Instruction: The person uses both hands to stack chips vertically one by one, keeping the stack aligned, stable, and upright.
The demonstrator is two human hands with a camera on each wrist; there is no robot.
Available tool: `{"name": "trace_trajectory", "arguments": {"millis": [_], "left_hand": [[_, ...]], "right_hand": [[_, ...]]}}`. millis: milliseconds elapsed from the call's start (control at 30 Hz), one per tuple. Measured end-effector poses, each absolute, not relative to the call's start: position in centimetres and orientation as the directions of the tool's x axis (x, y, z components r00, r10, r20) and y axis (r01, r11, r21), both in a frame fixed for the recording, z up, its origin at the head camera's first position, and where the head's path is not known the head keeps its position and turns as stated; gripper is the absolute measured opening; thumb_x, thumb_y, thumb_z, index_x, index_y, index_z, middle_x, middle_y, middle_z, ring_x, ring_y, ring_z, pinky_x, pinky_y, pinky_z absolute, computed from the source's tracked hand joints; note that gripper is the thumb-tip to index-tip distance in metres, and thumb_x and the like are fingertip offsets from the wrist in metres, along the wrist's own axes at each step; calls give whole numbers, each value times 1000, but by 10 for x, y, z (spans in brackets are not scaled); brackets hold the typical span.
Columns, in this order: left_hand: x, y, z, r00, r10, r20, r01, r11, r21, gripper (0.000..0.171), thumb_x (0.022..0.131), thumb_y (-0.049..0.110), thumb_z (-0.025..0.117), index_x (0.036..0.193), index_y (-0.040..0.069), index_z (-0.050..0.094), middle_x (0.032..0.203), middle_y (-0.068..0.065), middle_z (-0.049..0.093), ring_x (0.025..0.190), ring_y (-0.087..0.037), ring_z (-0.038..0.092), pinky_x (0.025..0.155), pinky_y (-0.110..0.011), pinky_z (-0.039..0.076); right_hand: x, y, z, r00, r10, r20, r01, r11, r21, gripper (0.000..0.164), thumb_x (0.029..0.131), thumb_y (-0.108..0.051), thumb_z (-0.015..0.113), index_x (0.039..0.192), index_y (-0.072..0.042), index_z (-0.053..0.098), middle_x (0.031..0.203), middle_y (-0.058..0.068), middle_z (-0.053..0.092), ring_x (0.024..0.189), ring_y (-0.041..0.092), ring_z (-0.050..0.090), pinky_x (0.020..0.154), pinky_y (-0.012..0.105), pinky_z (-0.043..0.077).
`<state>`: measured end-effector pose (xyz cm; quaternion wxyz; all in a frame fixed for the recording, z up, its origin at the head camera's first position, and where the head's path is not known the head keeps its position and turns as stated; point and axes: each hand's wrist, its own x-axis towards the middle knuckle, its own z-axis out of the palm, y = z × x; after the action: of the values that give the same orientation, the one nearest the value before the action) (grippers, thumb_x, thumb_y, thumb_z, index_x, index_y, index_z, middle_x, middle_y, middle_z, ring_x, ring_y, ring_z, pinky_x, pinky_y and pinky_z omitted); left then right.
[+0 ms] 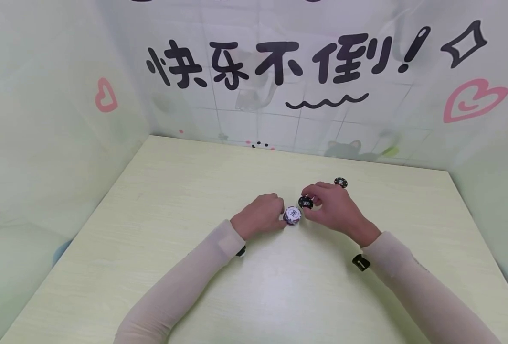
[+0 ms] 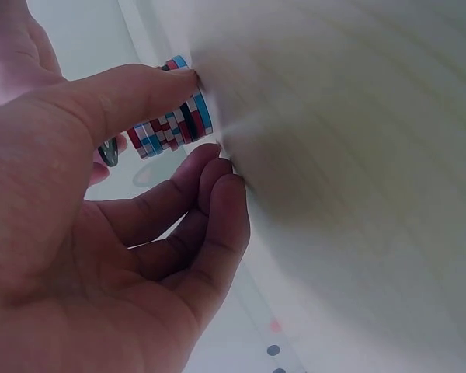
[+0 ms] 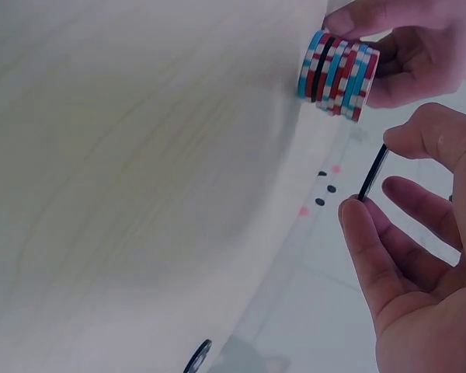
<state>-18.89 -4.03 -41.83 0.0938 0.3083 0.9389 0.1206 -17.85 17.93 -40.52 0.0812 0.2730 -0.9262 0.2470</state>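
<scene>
A short stack of poker chips (image 1: 293, 215) stands on the table, its white top chip marked 100. In the right wrist view the chip edges (image 3: 338, 74) show blue, red, white and black bands. My left hand (image 1: 260, 215) is at the stack's left side, with the thumb against it and curled fingers round its far side, fingertips down at the table. My right hand (image 1: 335, 208) pinches a black poker chip (image 1: 306, 203), also marked 100, between thumb and fingertips. This chip is held tilted, just right of the stack and apart from it.
Another black chip (image 1: 341, 182) lies on the table beyond my right hand. The pale wooden table (image 1: 172, 191) meets a printed curtain (image 1: 258, 119) at its back edge. A small black tag (image 1: 361, 262) sits by the right sleeve.
</scene>
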Motion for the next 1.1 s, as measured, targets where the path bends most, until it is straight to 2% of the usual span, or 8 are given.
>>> {"name": "trace_trajectory", "arguments": {"millis": [667,1100], "left_hand": [[-190,-42,-420,-783,618,-67,580,765,280,23,86,29,75,82,9,65,75,1,55,69,-14,48,59,-26,40],[-190,-42,-421,-787,612,-78,571,770,285,22,85,29,75,85,9,66,77,1,55,71,-14,51,60,-25,41]], "right_hand": [[-168,160,-407,-759,-572,311,-651,655,-383,28,77,-16,77,104,-13,70,93,-4,68,78,20,65,69,31,51],[-167,157,-410,-764,-576,292,-645,693,-322,25,78,-20,78,102,-18,72,97,-5,68,84,16,64,70,32,50]]}}
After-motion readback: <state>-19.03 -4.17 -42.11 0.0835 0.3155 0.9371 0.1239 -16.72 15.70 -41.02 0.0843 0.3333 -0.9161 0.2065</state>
